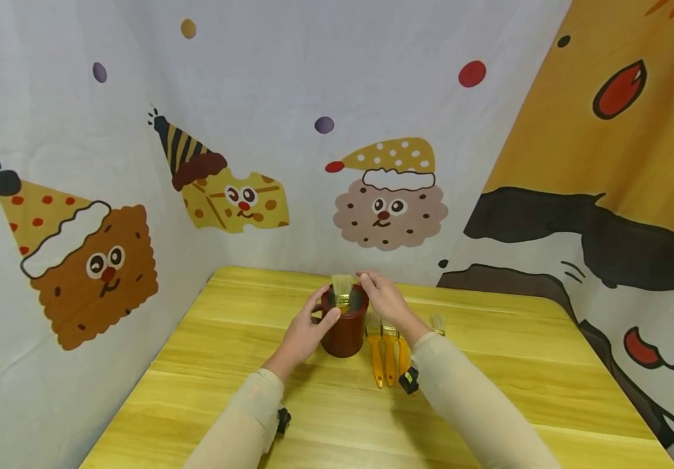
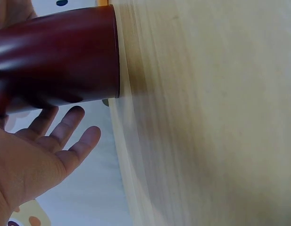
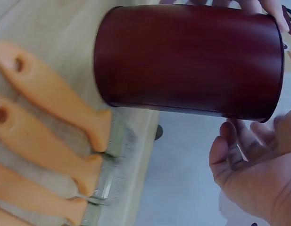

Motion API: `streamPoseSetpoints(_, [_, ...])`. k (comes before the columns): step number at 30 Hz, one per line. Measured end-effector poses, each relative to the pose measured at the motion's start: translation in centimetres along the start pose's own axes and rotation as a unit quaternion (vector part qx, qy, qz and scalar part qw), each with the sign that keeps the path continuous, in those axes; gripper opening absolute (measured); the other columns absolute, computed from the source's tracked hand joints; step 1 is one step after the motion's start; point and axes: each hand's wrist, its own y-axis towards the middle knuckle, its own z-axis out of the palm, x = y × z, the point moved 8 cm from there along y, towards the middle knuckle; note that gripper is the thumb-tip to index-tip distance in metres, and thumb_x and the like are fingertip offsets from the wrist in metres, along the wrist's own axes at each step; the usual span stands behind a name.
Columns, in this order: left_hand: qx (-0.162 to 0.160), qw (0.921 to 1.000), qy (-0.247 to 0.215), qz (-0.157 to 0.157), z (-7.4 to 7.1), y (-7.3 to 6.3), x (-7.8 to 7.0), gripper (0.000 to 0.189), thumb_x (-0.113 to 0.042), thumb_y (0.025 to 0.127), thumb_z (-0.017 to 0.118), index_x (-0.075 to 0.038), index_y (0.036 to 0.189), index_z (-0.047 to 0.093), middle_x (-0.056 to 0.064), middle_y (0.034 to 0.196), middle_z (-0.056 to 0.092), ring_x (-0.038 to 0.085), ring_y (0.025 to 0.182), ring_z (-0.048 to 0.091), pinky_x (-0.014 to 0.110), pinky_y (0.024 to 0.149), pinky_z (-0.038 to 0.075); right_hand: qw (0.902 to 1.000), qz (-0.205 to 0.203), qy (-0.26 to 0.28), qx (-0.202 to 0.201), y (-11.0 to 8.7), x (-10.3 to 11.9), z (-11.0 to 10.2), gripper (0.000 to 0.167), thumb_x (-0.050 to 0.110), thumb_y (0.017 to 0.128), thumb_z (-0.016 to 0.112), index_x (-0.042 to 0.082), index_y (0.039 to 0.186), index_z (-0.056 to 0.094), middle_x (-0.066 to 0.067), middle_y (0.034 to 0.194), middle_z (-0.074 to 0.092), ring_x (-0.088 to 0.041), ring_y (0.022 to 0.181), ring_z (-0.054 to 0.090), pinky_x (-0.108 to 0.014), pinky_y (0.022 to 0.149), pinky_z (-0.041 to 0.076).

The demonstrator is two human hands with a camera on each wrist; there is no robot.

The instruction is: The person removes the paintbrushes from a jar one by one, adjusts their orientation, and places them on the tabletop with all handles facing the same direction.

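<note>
A dark red mug (image 1: 342, 337) stands on the wooden table near its far edge, its handle to the left. In it a paintbrush (image 1: 342, 286) sits upright, bristles up, most of its orange handle hidden inside. My left hand (image 1: 304, 332) is around the mug's left side, thumb and forefinger at the rim; its other fingers (image 2: 65, 127) spread loosely beside the wall in the left wrist view. Across the mug, my right hand (image 1: 388, 303) has its fingertips beside the right rim. Its fingers (image 3: 220, 150) bend loosely with nothing between them in the right wrist view.
Several more paintbrushes with orange handles (image 1: 376, 365) lie side by side right of the mug, partly under my right forearm. Another brush's bristles (image 1: 438, 322) show farther right. Behind the table (image 1: 512, 365) hangs a printed cloth (image 1: 290, 78) with cartoon figures.
</note>
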Motion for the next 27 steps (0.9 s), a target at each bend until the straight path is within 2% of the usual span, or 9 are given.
streamPoseSetpoints(3, [0.002,1.0000,-0.001,-0.003,0.0,-0.1,-0.1,0.063,-0.063,0.105,0.058,-0.063,0.159,0.026,0.012,0.160,0.053,0.036,0.135,0.063,0.059,0.107,0.055,0.9997,0.010,0.004,0.024,0.4,0.7,0.5,0.062,0.056,0.112,0.048,0.018,0.161,0.050,-0.012,0.159,0.057,-0.038,0.146,0.055,-0.060,0.119,0.046])
streamPoseSetpoints(5, [0.003,1.0000,-0.002,-0.005,0.1,-0.1,-0.1,0.063,-0.062,0.106,0.058,-0.063,0.160,0.025,0.012,0.161,0.052,0.036,0.136,0.062,0.060,0.107,0.055,0.9990,0.016,0.003,0.041,0.6,1.1,1.0,0.066,0.057,0.108,0.058,0.017,0.160,0.051,-0.013,0.152,0.062,-0.037,0.139,0.060,-0.058,0.114,0.050])
streamPoseSetpoints(8, [0.007,0.9999,-0.002,-0.008,0.2,-0.1,-0.1,0.064,-0.064,0.105,0.057,-0.063,0.160,0.024,0.012,0.162,0.051,0.037,0.137,0.061,0.060,0.108,0.055,0.9988,0.016,-0.010,0.046,0.8,1.9,1.4,0.065,0.051,0.104,0.069,0.016,0.156,0.056,-0.013,0.140,0.068,-0.034,0.127,0.066,-0.055,0.106,0.056])
streamPoseSetpoints(13, [0.010,0.9998,-0.001,-0.016,0.3,-0.1,0.0,0.071,-0.069,0.103,0.056,-0.055,0.165,0.023,0.012,0.164,0.049,0.037,0.139,0.061,0.058,0.111,0.054,0.9997,0.006,-0.015,0.019,0.4,3.1,1.7,0.049,0.035,0.098,0.081,0.017,0.142,0.068,-0.007,0.123,0.074,-0.025,0.109,0.071,-0.045,0.093,0.063])
streamPoseSetpoints(18, [0.006,0.9998,-0.003,-0.020,0.1,-0.2,0.1,0.076,-0.071,0.102,0.056,-0.051,0.167,0.022,0.012,0.164,0.049,0.036,0.138,0.061,0.057,0.111,0.053,0.9988,-0.028,-0.038,-0.011,-0.1,4.1,1.7,0.042,0.027,0.095,0.085,0.019,0.135,0.073,-0.004,0.116,0.076,-0.019,0.097,0.071,-0.038,0.083,0.063])
streamPoseSetpoints(24, [0.009,0.9998,-0.007,-0.018,0.1,-0.2,0.4,0.076,-0.071,0.102,0.056,-0.052,0.167,0.022,0.010,0.166,0.047,0.035,0.139,0.060,0.059,0.111,0.053,0.9920,-0.062,-0.109,-0.017,-0.3,4.8,1.8,0.052,0.025,0.095,0.085,0.018,0.144,0.068,-0.008,0.116,0.076,-0.024,0.099,0.072,-0.041,0.082,0.063])
streamPoseSetpoints(27, [0.009,0.9997,-0.012,-0.018,0.1,-0.1,0.6,0.075,-0.070,0.103,0.056,-0.052,0.167,0.022,0.011,0.166,0.047,0.036,0.139,0.060,0.060,0.111,0.053,0.9927,-0.055,-0.107,-0.010,-0.5,4.9,1.7,0.055,0.025,0.096,0.084,0.018,0.148,0.065,-0.010,0.118,0.076,-0.026,0.099,0.073,-0.042,0.080,0.063])
